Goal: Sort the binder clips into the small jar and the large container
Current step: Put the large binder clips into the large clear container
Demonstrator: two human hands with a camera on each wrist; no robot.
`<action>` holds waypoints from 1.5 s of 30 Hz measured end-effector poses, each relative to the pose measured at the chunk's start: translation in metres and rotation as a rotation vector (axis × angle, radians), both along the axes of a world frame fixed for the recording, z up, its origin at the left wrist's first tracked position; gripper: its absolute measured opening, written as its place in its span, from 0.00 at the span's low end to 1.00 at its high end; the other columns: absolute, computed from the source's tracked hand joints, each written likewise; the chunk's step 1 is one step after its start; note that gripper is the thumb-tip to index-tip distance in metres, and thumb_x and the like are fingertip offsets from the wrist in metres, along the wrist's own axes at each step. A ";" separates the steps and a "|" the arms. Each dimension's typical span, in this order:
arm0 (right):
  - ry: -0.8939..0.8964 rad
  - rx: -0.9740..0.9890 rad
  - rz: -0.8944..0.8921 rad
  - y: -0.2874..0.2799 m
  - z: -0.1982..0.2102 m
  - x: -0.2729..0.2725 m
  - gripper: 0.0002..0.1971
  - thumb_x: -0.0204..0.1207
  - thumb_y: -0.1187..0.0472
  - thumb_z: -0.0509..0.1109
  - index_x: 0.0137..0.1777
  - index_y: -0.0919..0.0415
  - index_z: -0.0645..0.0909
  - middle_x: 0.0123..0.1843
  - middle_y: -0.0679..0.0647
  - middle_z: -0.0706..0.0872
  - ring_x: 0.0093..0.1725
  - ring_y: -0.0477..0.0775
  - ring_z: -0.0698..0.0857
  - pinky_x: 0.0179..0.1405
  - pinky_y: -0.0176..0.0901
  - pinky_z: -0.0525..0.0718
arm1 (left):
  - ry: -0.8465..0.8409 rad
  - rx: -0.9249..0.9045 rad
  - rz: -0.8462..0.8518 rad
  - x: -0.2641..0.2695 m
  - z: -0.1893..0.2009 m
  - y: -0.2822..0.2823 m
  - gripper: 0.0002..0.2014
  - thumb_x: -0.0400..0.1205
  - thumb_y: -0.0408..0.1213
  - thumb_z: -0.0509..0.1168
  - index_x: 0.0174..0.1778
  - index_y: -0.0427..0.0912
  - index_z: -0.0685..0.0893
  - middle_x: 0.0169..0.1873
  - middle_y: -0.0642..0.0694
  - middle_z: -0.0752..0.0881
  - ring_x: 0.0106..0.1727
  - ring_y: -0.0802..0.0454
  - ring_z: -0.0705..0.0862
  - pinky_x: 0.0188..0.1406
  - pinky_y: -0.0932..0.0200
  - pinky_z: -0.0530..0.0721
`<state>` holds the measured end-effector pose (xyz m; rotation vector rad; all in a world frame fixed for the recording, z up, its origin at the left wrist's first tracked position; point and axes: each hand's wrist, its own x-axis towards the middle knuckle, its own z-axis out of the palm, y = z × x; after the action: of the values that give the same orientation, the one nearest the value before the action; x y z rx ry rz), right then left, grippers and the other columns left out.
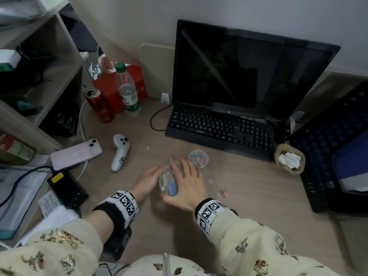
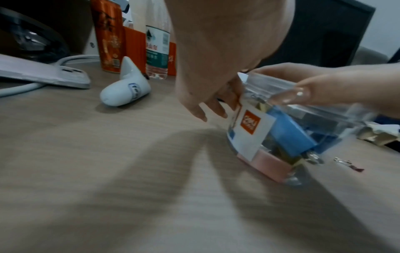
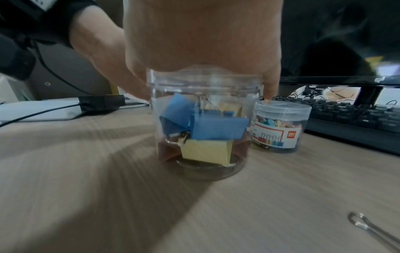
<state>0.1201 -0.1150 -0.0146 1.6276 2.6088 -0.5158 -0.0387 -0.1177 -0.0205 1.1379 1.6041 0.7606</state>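
Note:
The large clear container (image 1: 166, 185) stands on the desk with its lid on and holds big blue, yellow and pink binder clips (image 3: 218, 128). My right hand (image 1: 186, 183) lies over the lid (image 3: 203, 77), its fingers curled down round the rim. Against the container's left wall, my left hand (image 1: 148, 181) holds it with bent fingers (image 2: 218, 109). The small jar (image 1: 198, 158), lidded and full of small coloured clips, stands just behind on the right (image 3: 279, 126). One small pink binder clip (image 1: 223, 192) lies loose on the desk to the right of my hands.
A black keyboard (image 1: 221, 128) and monitor (image 1: 249, 72) stand behind the jars. A white controller (image 1: 120, 151), a phone (image 1: 76, 154), a red can (image 1: 100, 105) and a water bottle (image 1: 128, 90) are on the left. A paper-filled pouch (image 1: 289, 161) sits at the right.

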 end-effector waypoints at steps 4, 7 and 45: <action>-0.063 -0.090 0.037 0.005 0.004 0.002 0.57 0.63 0.25 0.64 0.85 0.48 0.39 0.86 0.58 0.45 0.85 0.58 0.42 0.81 0.65 0.44 | -0.236 -0.063 -0.112 -0.016 -0.004 -0.012 0.15 0.82 0.29 0.58 0.64 0.44 0.76 0.59 0.53 0.82 0.66 0.54 0.77 0.54 0.76 0.79; -0.090 -0.127 0.070 0.007 0.006 0.003 0.60 0.62 0.27 0.67 0.85 0.48 0.37 0.86 0.59 0.41 0.85 0.59 0.39 0.81 0.67 0.44 | 0.038 -0.048 -0.429 -0.026 -0.021 -0.018 0.38 0.69 0.34 0.66 0.75 0.60 0.62 0.74 0.57 0.72 0.76 0.62 0.70 0.77 0.56 0.71; -0.009 0.002 0.077 -0.006 0.001 -0.003 0.51 0.62 0.22 0.62 0.83 0.45 0.55 0.81 0.59 0.62 0.79 0.62 0.60 0.72 0.63 0.67 | 0.123 0.091 -0.464 -0.019 -0.046 -0.012 0.51 0.58 0.54 0.82 0.75 0.67 0.61 0.71 0.67 0.73 0.71 0.72 0.73 0.73 0.57 0.75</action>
<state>0.1173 -0.1213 -0.0139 1.5191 2.6542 -0.5006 -0.0576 -0.1295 -0.0667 1.5755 1.3357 0.4669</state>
